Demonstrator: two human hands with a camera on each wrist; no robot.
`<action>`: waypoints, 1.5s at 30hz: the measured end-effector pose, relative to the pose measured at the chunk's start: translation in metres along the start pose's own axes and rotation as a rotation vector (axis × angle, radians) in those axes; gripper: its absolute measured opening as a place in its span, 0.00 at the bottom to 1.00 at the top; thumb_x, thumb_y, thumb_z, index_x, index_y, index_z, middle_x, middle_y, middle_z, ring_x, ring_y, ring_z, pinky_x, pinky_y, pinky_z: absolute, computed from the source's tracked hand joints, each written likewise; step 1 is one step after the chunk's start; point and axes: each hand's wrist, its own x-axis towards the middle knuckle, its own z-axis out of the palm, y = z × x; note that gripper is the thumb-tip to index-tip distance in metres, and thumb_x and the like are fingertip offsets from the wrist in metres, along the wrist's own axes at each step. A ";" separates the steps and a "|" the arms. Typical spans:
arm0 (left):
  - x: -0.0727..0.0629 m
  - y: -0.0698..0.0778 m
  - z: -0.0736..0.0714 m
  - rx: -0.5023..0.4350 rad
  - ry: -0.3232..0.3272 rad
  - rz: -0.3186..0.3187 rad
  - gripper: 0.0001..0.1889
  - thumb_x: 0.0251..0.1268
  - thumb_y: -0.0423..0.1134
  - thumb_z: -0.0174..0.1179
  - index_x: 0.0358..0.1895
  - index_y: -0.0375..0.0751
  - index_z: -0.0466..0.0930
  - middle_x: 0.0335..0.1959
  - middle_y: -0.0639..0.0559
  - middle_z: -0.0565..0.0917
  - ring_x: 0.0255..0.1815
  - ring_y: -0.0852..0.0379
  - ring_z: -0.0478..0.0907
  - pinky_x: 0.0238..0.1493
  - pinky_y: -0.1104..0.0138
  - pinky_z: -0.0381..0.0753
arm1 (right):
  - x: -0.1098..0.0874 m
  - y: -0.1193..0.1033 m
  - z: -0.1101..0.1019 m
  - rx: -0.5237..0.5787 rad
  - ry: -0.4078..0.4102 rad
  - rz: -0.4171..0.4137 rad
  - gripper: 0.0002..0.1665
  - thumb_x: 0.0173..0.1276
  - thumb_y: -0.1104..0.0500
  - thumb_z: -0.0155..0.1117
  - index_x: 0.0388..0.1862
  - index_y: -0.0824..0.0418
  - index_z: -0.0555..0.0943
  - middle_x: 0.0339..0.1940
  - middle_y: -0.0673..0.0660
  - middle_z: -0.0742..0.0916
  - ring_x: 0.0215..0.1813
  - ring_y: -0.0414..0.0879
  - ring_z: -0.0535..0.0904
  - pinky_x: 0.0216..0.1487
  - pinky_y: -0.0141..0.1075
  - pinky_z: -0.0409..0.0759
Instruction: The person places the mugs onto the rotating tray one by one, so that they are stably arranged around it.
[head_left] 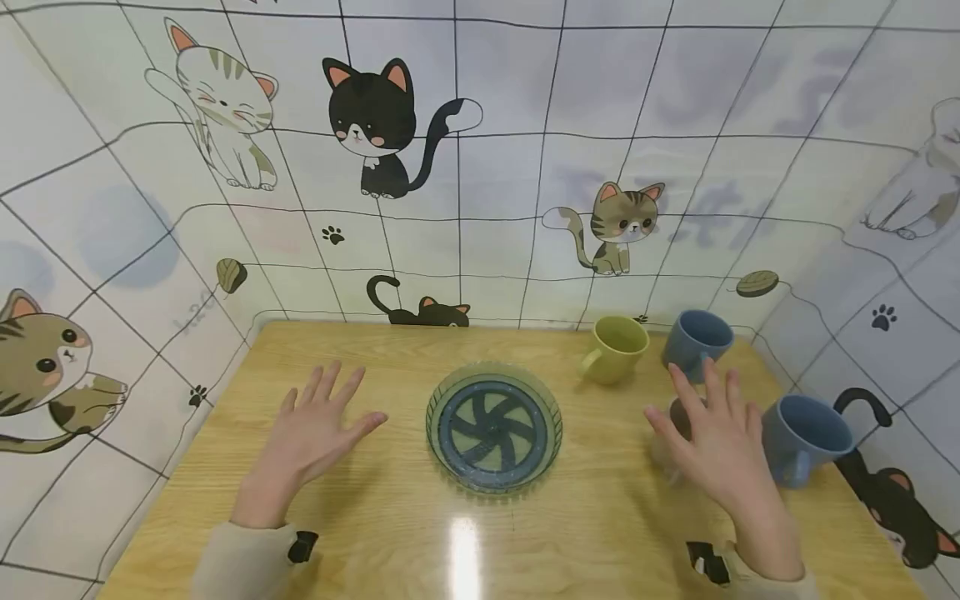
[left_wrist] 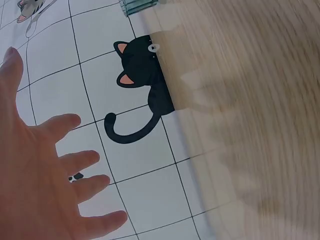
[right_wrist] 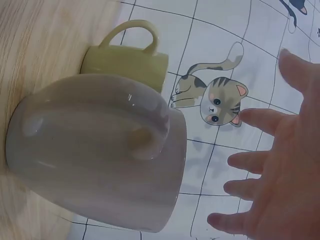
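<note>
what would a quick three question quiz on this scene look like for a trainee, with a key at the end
1. Count: how many blue mugs stand on the table?

2. True or false: the left hand and the glass dish are touching.

3. Multiple choice: in the head view, which mug stands farthest to the left?
a) the greyish mug
b) the yellow-green mug
c) one of the blue mugs

Key:
1. Two.
2. False; bare tabletop shows between the hand and the dish.
3. b
</note>
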 end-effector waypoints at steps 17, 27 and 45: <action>0.015 0.020 0.025 -0.220 -0.151 -0.010 0.44 0.68 0.75 0.31 0.77 0.49 0.57 0.74 0.37 0.60 0.70 0.32 0.60 0.60 0.33 0.62 | -0.024 0.011 0.000 0.109 0.085 0.085 0.39 0.72 0.47 0.60 0.73 0.66 0.63 0.75 0.76 0.52 0.73 0.78 0.44 0.53 0.79 0.52; 0.023 0.029 0.035 -0.349 -0.177 -0.006 0.42 0.71 0.72 0.28 0.75 0.46 0.62 0.72 0.40 0.65 0.72 0.37 0.59 0.68 0.40 0.56 | -0.039 0.014 0.014 0.164 0.094 0.126 0.38 0.70 0.52 0.64 0.71 0.69 0.65 0.74 0.78 0.52 0.69 0.82 0.47 0.52 0.80 0.53; 0.043 0.050 0.053 -0.590 -0.221 -0.039 0.41 0.73 0.68 0.32 0.74 0.38 0.61 0.70 0.41 0.68 0.71 0.41 0.63 0.69 0.48 0.61 | -0.062 0.025 0.029 0.222 0.103 0.303 0.47 0.69 0.49 0.66 0.74 0.72 0.56 0.72 0.83 0.51 0.67 0.83 0.49 0.58 0.77 0.51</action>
